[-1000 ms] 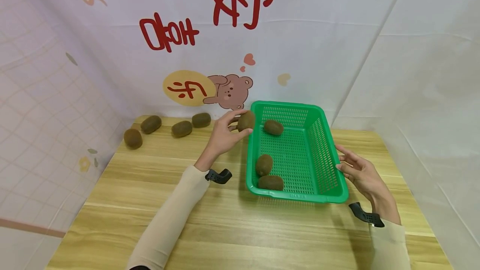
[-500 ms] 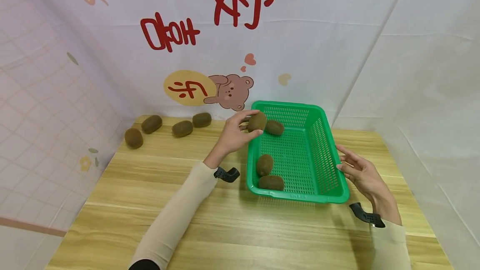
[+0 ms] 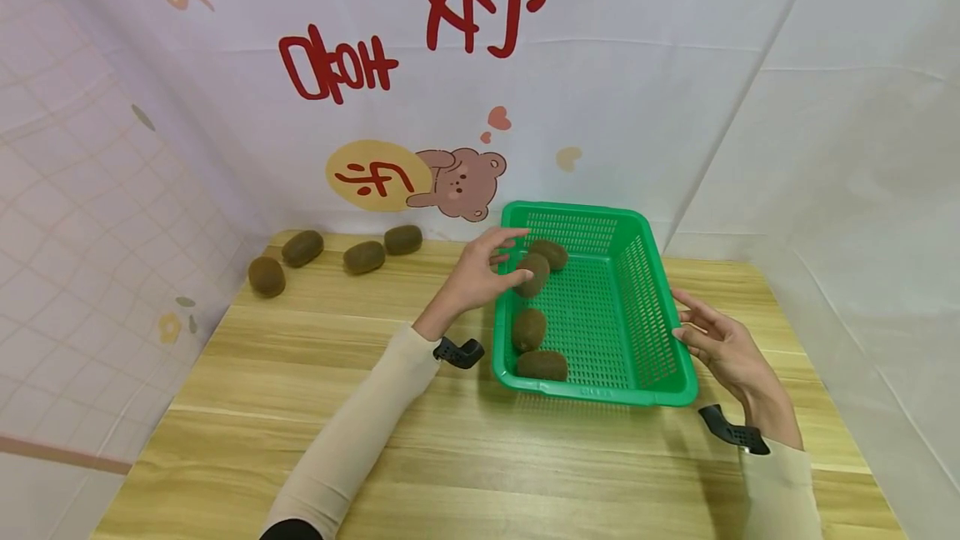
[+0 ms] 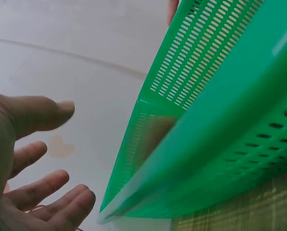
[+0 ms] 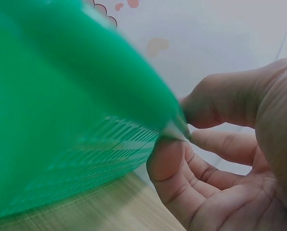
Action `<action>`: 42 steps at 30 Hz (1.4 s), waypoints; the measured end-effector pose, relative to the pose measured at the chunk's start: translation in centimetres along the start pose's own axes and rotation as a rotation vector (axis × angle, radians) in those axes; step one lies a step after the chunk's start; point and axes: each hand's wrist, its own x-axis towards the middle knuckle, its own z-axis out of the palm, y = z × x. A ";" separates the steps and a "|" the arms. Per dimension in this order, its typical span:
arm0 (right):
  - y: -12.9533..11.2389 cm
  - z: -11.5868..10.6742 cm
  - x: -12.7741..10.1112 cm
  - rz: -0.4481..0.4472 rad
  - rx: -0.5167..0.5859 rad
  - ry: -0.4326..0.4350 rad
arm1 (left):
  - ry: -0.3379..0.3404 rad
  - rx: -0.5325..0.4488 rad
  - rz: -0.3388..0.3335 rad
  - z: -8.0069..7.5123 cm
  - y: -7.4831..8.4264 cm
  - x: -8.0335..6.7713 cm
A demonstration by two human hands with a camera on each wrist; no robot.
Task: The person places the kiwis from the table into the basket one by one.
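Head view
- Green basket (image 3: 588,307), one, on wooden table (image 3: 420,473)
- Right hand (image 3: 723,348), at basket's 3 o'clock, narrow pinch on the rim
- Left hand (image 3: 483,269), at 10 o'clock, thumb and fingers wide apart; whether the thumb touches the first kiwifruit (image 3: 534,283), cannot tell
- In basket, four: first kiwifruit, 10 o'clock; second kiwifruit (image 3: 552,254), 11; third kiwifruit (image 3: 528,330), 8; fourth kiwifruit (image 3: 543,366), 7
- On table, four loose kiwifruit (image 3: 363,257), well beyond basket's 9 o'clock

Left wrist view
- Left hand, toward 8 o'clock, digits splayed, nothing between them
- Brown blur (image 4: 159,137) inside basket, probably a kiwifruit

Right wrist view
- Rim, entering from 10 o'clock, held by the right hand's digits, from 4

Possible faults, judged
- First kiwifruit rolling into its neighbours, should the left thumb catch it
- Basket tilting, should the one-sided pinch lift or pull
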 end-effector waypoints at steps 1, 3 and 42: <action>0.0 0.0 0.0 -0.001 0.000 -0.002 | -0.002 0.000 -0.004 -0.1 -0.1 0.0; 0.0 0.0 0.0 0.002 -0.003 -0.002 | 0.005 -0.004 -0.016 -0.2 -0.3 -0.2; 0.1 0.0 0.0 0.002 0.010 0.004 | 0.226 0.340 -0.048 -6.1 -4.4 -3.4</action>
